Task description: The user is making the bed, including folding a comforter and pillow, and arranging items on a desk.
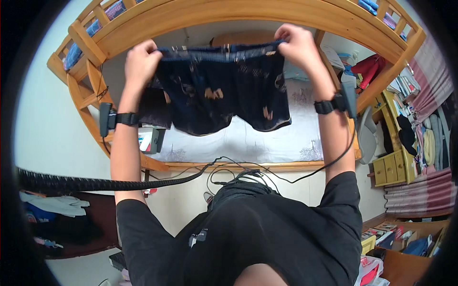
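Dark navy shorts (229,89) with a tan and white print hang spread out in the air, legs downward. My left hand (141,64) pinches one end of the elastic waistband, and my right hand (295,46) grips the other end. Both hands are raised to about the same height. Behind and below the shorts lies the pale tree-patterned sheet (207,148) of the lower bunk. Each wrist wears a black strap with a small device and a cable.
The wooden rail (229,12) of the upper bunk crosses above my hands. A ladder (84,85) and a grey box (148,139) are at the left. Black cables (236,168) loop before my waist. A grey chair (366,134) and yellow desk (390,168) stand at the right.
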`<control>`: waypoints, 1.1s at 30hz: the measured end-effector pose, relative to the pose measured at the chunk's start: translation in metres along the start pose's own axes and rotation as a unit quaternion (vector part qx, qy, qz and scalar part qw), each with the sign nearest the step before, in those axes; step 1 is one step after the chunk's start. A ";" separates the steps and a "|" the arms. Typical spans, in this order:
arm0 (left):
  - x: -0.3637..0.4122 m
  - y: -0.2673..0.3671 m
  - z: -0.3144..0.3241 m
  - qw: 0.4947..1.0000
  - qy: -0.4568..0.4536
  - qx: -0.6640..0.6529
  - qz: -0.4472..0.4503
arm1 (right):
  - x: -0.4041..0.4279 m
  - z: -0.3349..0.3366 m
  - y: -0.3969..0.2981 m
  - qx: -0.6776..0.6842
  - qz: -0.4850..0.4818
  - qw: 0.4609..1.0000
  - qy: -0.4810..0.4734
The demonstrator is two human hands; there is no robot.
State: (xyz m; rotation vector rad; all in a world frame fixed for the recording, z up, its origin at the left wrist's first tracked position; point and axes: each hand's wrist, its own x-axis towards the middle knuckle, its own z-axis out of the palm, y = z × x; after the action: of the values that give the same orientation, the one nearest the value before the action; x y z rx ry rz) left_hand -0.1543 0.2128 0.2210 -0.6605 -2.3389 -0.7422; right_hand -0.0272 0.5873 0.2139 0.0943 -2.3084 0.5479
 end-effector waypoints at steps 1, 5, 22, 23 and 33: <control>-0.001 0.012 -0.017 0.998 0.045 0.001 0.042 | 0.001 -0.008 -0.006 0.032 -0.001 0.999 0.026; -0.037 0.025 -0.021 0.990 0.073 -0.117 0.026 | -0.034 0.000 -0.003 0.083 -0.049 0.993 0.072; -0.265 -0.112 0.155 0.762 -0.352 -0.335 -0.429 | -0.286 0.109 0.151 0.176 0.464 0.796 -0.346; -0.246 -0.092 0.154 0.750 -0.356 -0.367 -0.420 | -0.276 0.115 0.143 0.159 0.475 0.803 -0.322; -0.192 -0.034 0.144 0.727 -0.125 -0.550 -0.392 | -0.190 0.123 0.058 0.455 0.474 0.750 -0.079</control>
State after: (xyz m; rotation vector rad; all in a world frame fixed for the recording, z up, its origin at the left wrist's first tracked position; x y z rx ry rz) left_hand -0.0952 0.2274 -0.0133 -0.1166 -2.1433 -2.6679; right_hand 0.0149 0.5709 -0.0159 -0.6305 -1.8610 2.2128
